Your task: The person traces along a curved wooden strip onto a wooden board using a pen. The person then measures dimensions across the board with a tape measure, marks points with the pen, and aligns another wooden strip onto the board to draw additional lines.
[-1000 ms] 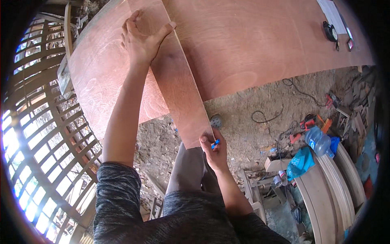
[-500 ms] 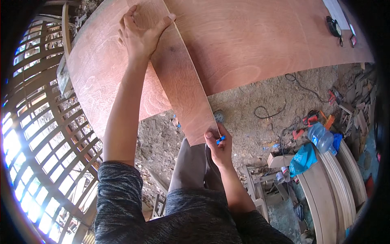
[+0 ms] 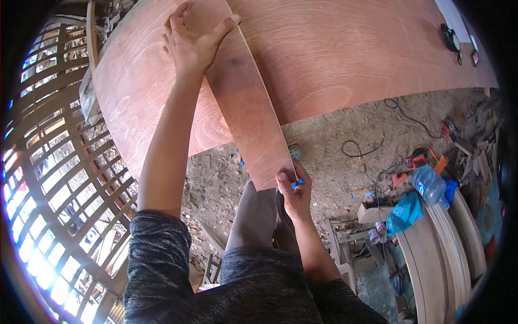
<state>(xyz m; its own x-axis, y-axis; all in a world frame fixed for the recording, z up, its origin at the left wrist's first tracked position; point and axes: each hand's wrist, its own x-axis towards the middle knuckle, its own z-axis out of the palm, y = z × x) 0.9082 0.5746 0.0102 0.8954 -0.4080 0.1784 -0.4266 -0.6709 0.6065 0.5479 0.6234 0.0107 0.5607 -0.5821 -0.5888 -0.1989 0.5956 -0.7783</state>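
Note:
A long reddish-brown plywood strip (image 3: 245, 102) slants from the upper middle down toward my legs. Its far part lies over a large plywood sheet (image 3: 345, 54), and its near end juts past the sheet's front edge. My left hand (image 3: 197, 46) spans the strip's far part, thumb on the right edge and fingers at the left. At the near right corner, my right hand (image 3: 295, 197) pinches the strip, thumb on top and fingers partly hidden. A small blue object (image 3: 297, 183) shows between its fingers; its kind is unclear.
A tape measure (image 3: 449, 39) lies at the sheet's right end. A round grey object (image 3: 295, 152) is on the littered ground below. To the right are a black cord (image 3: 359, 154), a water bottle (image 3: 429, 183), a blue bag (image 3: 404, 213) and curved boards (image 3: 445, 243). A slatted fence (image 3: 70, 146) stands left.
The whole view has shifted slightly, so the sheet, strip and hands sit a little farther right in the picture. Both hands keep their hold on the strip.

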